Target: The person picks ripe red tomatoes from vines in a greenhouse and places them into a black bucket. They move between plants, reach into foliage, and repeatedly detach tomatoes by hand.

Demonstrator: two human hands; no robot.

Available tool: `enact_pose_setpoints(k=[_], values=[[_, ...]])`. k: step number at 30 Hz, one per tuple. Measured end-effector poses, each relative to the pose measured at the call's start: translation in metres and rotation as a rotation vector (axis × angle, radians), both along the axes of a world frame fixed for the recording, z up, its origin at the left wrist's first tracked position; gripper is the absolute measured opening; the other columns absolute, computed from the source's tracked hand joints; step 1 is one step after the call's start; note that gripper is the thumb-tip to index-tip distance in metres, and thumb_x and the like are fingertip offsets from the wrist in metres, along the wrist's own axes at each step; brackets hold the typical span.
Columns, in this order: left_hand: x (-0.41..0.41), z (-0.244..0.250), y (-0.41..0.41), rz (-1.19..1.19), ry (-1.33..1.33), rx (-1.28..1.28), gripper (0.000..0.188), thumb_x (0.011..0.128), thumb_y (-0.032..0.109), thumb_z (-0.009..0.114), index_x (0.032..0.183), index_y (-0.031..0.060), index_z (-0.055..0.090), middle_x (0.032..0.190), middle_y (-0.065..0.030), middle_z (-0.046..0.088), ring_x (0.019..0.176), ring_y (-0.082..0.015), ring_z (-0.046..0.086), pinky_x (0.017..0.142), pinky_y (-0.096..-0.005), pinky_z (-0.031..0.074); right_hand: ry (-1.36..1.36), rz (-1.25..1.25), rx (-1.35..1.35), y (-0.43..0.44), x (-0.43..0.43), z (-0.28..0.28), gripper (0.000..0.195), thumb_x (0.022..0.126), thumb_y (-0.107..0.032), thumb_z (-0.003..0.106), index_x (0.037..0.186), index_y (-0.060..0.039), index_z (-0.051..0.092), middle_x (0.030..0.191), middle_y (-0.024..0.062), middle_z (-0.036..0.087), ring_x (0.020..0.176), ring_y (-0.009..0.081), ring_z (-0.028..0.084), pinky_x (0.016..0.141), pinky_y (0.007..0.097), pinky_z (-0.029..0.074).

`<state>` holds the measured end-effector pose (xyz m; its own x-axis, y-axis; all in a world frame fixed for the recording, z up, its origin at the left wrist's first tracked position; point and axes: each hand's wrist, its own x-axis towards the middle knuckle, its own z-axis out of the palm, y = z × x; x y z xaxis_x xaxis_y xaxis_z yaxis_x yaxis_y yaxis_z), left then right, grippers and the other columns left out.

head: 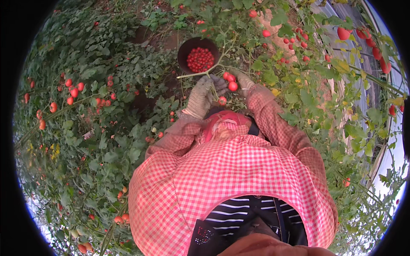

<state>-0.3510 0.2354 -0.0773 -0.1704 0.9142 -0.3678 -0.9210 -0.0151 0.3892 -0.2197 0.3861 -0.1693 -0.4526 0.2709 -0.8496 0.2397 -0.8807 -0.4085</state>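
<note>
My left hand [199,97], in a dirty pale glove with greyish fingertips, closes around a thin green tomato stem [215,91] below a thicker branching tomato vine [205,73]. Just right of those fingers hang several ripe red cherry tomatoes [233,86], and one more red tomato [222,100] dangles lower down. My right hand [241,80], also gloved, is behind and beside this cluster; its fingertips are hidden by the fruit and stems. Beyond both hands, a dark round bucket [184,55] stands partly filled with loose red cherry tomatoes [200,60]. The vine's pale end crosses before its near rim.
Dense tomato foliage [112,156] with red fruit [74,92] spreads at left. More plants at right carry large-looking tomatoes [343,33] near the picture's rim. Bare soil [269,28] and pale plastic sheeting [350,19] run along the right. Trailing stems cross around my arms.
</note>
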Motion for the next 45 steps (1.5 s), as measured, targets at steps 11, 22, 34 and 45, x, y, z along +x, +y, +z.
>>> enact_pose_setpoints(k=[11, 22, 34, 45], values=[[-0.028, -0.038, -0.022, 0.335, -0.157, -0.018, 0.030, 0.088, 0.019, 0.067, 0.113, 0.0065, 0.056, 0.102, -0.0062, 0.061, 0.092, -0.0230, 0.059, 0.079, -0.0377, 0.055, 0.320, 0.573, -0.069, -0.067, -0.029, 0.072, 0.035, 0.088, -0.028, 0.064, 0.119, -0.0128, 0.057, 0.096, 0.0008, 0.062, 0.080, 0.0154, 0.061, 0.065, 0.0342, 0.053], [-0.122, -0.180, -0.156, -0.037, 1.115, -1.558, 0.056, 0.083, 0.041, 0.060, 0.123, 0.0028, 0.055, 0.116, -0.0186, 0.062, 0.107, -0.0344, 0.061, 0.089, -0.0451, 0.049, -0.143, 0.426, 0.368, -0.042, -0.052, 0.050, 0.054, 0.083, -0.033, 0.064, 0.128, -0.0063, 0.052, 0.113, 0.0166, 0.061, 0.087, 0.0233, 0.066, 0.066, 0.0371, 0.054], [-0.011, -0.190, -0.036, -0.853, 1.500, -0.375, 0.045, 0.084, 0.032, 0.057, 0.116, 0.0021, 0.062, 0.112, -0.0172, 0.065, 0.102, -0.0327, 0.061, 0.091, -0.0406, 0.046, -0.160, 0.430, 1.174, -0.007, 0.142, 0.132, 0.047, 0.087, -0.036, 0.057, 0.122, -0.0047, 0.057, 0.118, 0.0186, 0.061, 0.111, 0.0329, 0.057, 0.095, 0.0417, 0.044], [0.217, 0.044, 0.164, -1.266, 1.517, 0.381, 0.039, 0.091, 0.026, 0.057, 0.119, -0.0002, 0.059, 0.108, -0.0142, 0.064, 0.100, -0.0242, 0.060, 0.087, -0.0363, 0.046, -0.060, -0.509, 1.776, -0.141, 0.510, 0.487, 0.042, 0.096, -0.034, 0.055, 0.120, -0.0001, 0.059, 0.114, 0.0124, 0.065, 0.095, 0.0205, 0.065, 0.081, 0.0339, 0.052]])
